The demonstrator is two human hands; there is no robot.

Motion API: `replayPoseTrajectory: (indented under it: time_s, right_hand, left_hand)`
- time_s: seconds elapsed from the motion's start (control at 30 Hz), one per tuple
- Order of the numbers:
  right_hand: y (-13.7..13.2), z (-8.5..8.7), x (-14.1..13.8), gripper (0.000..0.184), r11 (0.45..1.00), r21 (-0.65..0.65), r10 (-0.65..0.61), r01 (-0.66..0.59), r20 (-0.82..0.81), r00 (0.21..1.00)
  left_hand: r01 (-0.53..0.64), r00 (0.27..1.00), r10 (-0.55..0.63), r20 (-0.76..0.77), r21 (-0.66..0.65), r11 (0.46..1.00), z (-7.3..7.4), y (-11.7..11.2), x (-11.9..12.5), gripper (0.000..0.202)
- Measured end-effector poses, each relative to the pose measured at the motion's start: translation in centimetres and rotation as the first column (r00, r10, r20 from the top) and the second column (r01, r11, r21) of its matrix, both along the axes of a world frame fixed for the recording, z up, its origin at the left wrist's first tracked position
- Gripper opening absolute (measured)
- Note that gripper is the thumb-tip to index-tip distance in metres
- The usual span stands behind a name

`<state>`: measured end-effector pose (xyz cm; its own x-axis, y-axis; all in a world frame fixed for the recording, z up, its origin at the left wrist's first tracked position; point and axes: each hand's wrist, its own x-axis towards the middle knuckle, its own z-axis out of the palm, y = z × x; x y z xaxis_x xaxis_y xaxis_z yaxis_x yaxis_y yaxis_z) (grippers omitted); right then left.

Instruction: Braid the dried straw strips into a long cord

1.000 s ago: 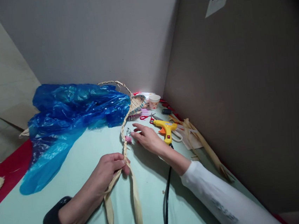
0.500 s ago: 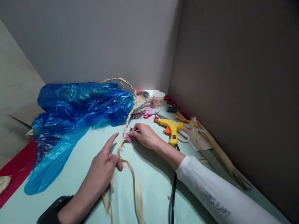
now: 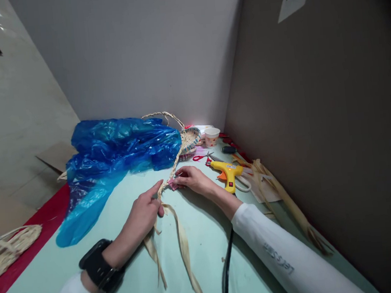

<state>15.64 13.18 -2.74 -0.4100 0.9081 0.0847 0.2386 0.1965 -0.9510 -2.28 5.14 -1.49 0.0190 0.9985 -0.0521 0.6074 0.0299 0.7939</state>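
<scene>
A pale braid of flat dried plant strips (image 3: 176, 163) runs from the small woven basket (image 3: 190, 137) toward me. My left hand (image 3: 148, 205) pinches the braid near its lower end, with the index finger stretched along it. Loose strips (image 3: 183, 240) hang below that hand onto the table. My right hand (image 3: 193, 180) is closed on a small pink clip (image 3: 172, 184), which looks like a binder clip, touching the braid just beyond my left fingertip. The clip's jaws are too small to make out.
A blue plastic bag (image 3: 122, 146) lies at the back left. Right of my hands are a yellow glue gun (image 3: 230, 173) with a black cord, red-handled scissors (image 3: 201, 157), a paper cup (image 3: 212, 137), a dark thread spool (image 3: 229, 149) and dried husks (image 3: 283, 198). A coiled braid (image 3: 12, 249) sits far left.
The pink clip in my right hand has come against the braid. My left index finger has lowered from a raised position to the braid. The camera view has shifted left and up.
</scene>
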Motion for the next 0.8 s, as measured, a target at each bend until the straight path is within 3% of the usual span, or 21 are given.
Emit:
replayPoseTrajectory:
  time_s: [0.13,0.27,0.6,0.8]
  right_hand:
    - [0.1,0.3,0.7,0.018,0.994,-0.056,0.087,-0.091,-0.070,0.994]
    - [0.2,0.5,0.9,0.020,0.990,-0.100,0.090,-0.104,-0.135,0.987]
    - [0.5,0.1,0.5,0.007,0.991,-0.113,-0.096,0.074,-0.201,0.975]
    - [0.6,-0.2,0.4,0.008,0.976,-0.117,-0.208,0.186,-0.215,0.954]
  left_hand:
    - [0.006,0.999,-0.006,-0.048,0.013,1.000,0.2,0.6,-0.2,0.066]
    - [0.029,0.996,-0.027,-0.087,0.018,0.999,0.3,1.0,-0.4,0.064]
    - [0.054,0.992,-0.042,-0.123,0.094,0.994,1.1,2.0,0.4,0.058]
    - [0.024,1.000,-0.024,0.008,-0.001,1.000,0.6,3.1,0.5,0.066]
